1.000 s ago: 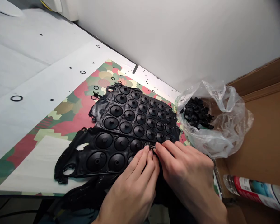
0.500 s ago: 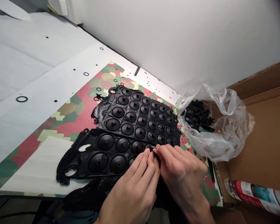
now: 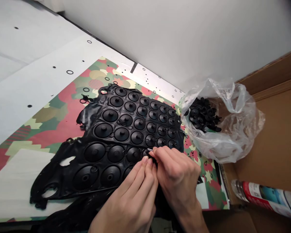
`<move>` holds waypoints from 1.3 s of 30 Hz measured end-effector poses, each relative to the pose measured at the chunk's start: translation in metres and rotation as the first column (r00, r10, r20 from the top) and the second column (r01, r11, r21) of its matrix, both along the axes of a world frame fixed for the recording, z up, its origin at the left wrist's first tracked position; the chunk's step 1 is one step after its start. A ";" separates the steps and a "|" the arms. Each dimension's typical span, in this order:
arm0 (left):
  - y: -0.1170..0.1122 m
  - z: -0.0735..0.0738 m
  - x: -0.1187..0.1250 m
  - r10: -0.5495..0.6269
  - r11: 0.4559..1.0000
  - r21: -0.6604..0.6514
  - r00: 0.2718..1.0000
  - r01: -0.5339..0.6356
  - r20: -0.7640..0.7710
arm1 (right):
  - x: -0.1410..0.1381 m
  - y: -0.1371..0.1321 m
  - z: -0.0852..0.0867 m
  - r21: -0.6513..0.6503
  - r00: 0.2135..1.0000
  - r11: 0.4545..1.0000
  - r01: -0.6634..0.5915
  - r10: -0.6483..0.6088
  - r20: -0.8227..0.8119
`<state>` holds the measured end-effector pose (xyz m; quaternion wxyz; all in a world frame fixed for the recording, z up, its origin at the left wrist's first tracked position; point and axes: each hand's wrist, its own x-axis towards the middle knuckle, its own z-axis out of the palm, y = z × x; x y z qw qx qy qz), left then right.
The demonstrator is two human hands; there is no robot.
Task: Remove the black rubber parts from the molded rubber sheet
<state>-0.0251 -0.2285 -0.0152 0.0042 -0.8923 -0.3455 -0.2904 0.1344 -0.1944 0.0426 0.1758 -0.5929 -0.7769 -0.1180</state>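
A black rubber sheet (image 3: 132, 142) with rows of moulded round suction-cup-like discs lies on the patterned mat. My right hand (image 3: 178, 176) is closed around a thin metal tool (image 3: 149, 149), whose tip touches the sheet near a disc in the front rows. Most of this tool is hidden in the fingers, so its exact kind does not show. Against the front part of the sheet, my left hand (image 3: 128, 197) has its fingers bunched together, gripping the rubber beside the tool. The fingertips of both hands nearly meet. Discs under the hands are hidden.
A clear plastic bag (image 3: 242, 142) of loose black rubber pieces (image 3: 202, 115) stands right, by a cardboard box (image 3: 276, 129). A labelled plastic bottle (image 3: 266, 195) lies in front. Black rings and scraps dot the camouflage-patterned mat (image 3: 70, 106) and white table (image 3: 38, 55). A white wall (image 3: 172, 38) rises behind.
The view has shifted, so the sheet and mat appear further left and larger. Both hands remain together at the front rows, with the metal tool still in the right hand.
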 end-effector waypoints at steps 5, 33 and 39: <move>-0.004 -0.013 -0.005 -0.032 0.999 -0.027 0.997 0.033 0.066 | -0.001 -0.001 -0.007 -0.086 0.991 0.995 0.051 -0.061 -0.117; 0.006 0.005 -0.006 0.051 0.998 0.025 0.973 -0.058 0.227 | -0.029 0.016 -0.008 -0.061 0.853 0.957 0.282 -0.279 -0.442; 0.007 -0.012 0.002 0.131 0.986 0.073 0.974 -0.147 0.187 | -0.003 0.004 0.007 -0.103 0.824 0.994 0.047 -0.097 -0.558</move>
